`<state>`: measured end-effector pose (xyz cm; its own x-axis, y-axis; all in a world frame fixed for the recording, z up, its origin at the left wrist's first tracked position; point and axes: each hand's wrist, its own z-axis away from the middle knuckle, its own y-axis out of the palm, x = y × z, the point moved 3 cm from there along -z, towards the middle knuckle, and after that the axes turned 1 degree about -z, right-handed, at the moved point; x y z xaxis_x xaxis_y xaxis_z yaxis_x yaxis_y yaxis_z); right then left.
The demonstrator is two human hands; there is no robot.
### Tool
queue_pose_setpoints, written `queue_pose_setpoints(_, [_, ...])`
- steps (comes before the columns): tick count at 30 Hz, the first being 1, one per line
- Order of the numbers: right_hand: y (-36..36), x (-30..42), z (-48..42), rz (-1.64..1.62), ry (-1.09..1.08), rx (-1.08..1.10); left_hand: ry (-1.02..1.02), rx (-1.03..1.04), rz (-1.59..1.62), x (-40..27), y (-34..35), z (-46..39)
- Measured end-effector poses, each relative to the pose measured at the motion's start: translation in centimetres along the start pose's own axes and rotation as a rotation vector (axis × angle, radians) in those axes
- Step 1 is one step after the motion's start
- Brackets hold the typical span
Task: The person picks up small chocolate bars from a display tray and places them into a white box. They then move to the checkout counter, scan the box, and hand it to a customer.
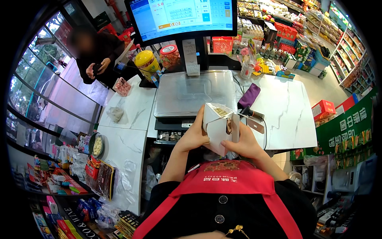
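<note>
Between my two hands is a white cardboard box with an unfolded flap on its right side, held just in front of the metal scale platform. My left hand grips its left side. My right hand holds the right side, thumb on the lower part. What is inside the box cannot be made out. Behind the scale stands a lit checkout monitor, with a paper receipt hanging below it. A barcode scanner with a cable lies right of the box, near a purple pouch and a phone.
Under the scale, a coin drawer is partly out. Candy tubs stand behind the left counter. A person is across it at the upper left, holding a dark object. Plastic bags lie at the lower left.
</note>
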<state>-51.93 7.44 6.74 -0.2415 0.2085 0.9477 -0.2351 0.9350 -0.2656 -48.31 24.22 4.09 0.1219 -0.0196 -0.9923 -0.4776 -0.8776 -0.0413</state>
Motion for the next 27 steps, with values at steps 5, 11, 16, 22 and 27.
queue_pose_setpoints(5, [-1.8,-1.5,-0.4,-0.110,-0.060,-0.183,-0.125,0.036,0.376,4.4,-1.7,0.2])
queue_pose_setpoints(11, [-1.1,-0.4,-0.3,-0.075,0.056,-0.151,-0.006,-0.139,0.031,1.7,1.3,0.8])
queue_pose_setpoints(16, [-0.9,-1.0,-0.5,-0.074,0.032,-0.089,0.019,-0.179,-0.057,3.1,1.2,0.4])
queue_pose_setpoints(22, [-1.4,-1.7,-0.9,-0.272,0.077,0.011,-0.003,-0.166,0.099,2.9,0.7,0.3])
queue_pose_setpoints(27, [-0.4,-0.7,-1.1,-0.070,0.162,0.077,-0.005,-0.171,-0.030,2.5,0.6,-0.3])
